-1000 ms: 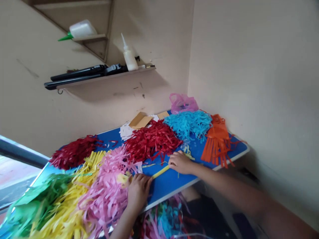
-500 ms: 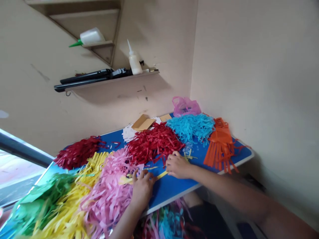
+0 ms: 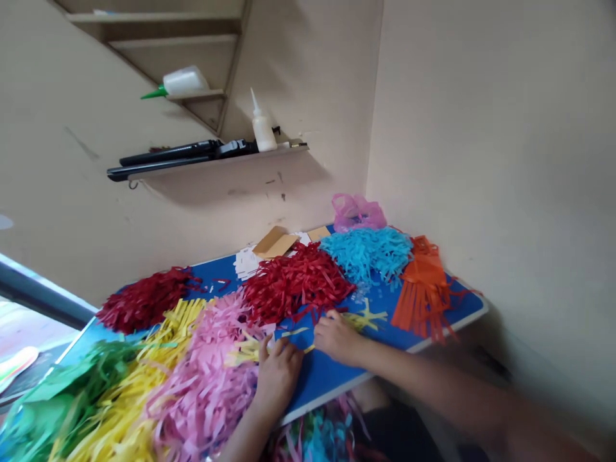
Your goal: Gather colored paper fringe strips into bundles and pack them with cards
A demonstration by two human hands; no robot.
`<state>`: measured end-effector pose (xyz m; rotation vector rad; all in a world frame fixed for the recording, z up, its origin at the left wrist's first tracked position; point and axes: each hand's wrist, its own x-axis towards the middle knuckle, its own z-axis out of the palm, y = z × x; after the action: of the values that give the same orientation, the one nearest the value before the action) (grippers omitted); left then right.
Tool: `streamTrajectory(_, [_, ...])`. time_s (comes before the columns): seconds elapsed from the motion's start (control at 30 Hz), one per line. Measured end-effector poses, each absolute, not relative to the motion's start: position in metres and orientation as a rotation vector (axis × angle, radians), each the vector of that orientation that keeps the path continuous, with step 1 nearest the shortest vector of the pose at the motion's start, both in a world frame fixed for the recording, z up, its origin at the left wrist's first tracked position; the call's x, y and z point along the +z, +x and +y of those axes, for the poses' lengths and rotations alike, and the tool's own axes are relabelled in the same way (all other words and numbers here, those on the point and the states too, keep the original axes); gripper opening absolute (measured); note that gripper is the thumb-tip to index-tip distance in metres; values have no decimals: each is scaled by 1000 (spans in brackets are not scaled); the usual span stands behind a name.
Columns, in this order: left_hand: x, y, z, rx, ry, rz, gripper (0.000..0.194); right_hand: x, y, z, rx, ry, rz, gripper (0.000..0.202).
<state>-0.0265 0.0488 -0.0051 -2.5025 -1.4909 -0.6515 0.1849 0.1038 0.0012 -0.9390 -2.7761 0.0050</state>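
A yellow paper tassel stretches between my hands, its left fringed end (image 3: 243, 351) lying over the pink paper fringe (image 3: 206, 385). My left hand (image 3: 282, 366) has its fingers curled down on the tassel beside that end. Close to its right, my right hand (image 3: 339, 339) is closed on the same tassel, and a short yellow piece shows in the gap between the hands. Yellow strips (image 3: 368, 316) fan out on the blue table (image 3: 312, 378) beyond my right hand. My fingertips are partly hidden, so the exact grip is unclear.
Red fringe (image 3: 298, 282), dark red fringe (image 3: 147, 298), light blue fringe (image 3: 368, 253), orange fringe (image 3: 423, 289), yellow fringe (image 3: 129, 398) and green fringe (image 3: 72, 391) cover much of the table. A pink plastic bag (image 3: 359, 213) sits at the back. Bottles (image 3: 264, 131) stand on wall shelves.
My hands have come closer together, with less of the yellow strip showing between them. The fringed ends on both sides now show more. The view has tilted slightly upward.
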Motion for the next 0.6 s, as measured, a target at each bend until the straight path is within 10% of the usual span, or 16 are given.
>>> streamTrajectory(0.6, [17,-18,53,-427,-2446,-1770,20,29,192,129,140,-1147,-2812,11])
